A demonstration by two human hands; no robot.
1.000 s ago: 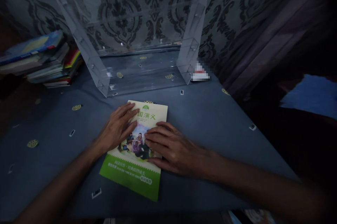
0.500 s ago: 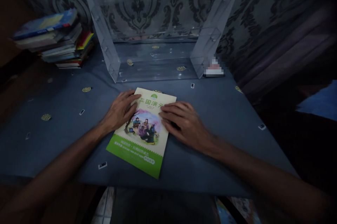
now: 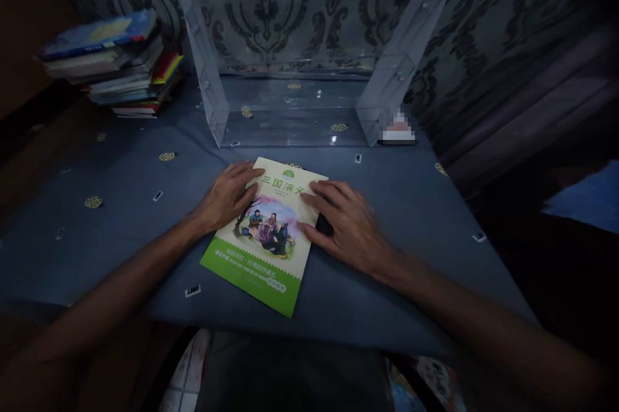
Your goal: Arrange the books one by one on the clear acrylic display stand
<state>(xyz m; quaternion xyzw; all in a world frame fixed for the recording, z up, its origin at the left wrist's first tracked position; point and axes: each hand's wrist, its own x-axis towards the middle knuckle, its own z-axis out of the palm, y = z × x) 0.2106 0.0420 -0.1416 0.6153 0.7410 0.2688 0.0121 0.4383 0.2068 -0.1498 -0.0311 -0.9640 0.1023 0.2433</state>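
A paperback book (image 3: 278, 209) lies face up and slightly turned on the cloth-covered table. Its cream cover has green Chinese characters, a picture of seated figures under a blossoming tree, and a green lower band. My left hand (image 3: 229, 196) rests at the book's upper left edge, index finger and thumb stretched onto the cover with a gap between them. Across from it, my right hand (image 3: 345, 225) touches the right edge with fingers spread and thumb apart on the cover. Neither hand is closed round the book.
Behind the book stands a clear acrylic rack (image 3: 215, 102) against the patterned wall. An uneven stack of books (image 3: 116, 57) sits at the back left. A pixelated object (image 3: 399, 128) is beside the rack's right foot. The blue-grey tablecloth (image 3: 130, 251) reaches the near edge.
My right hand's fingers have spread wider and shifted slightly outward along the book's right edge. The left hand keeps its place on the book. The whole view has shifted a little.
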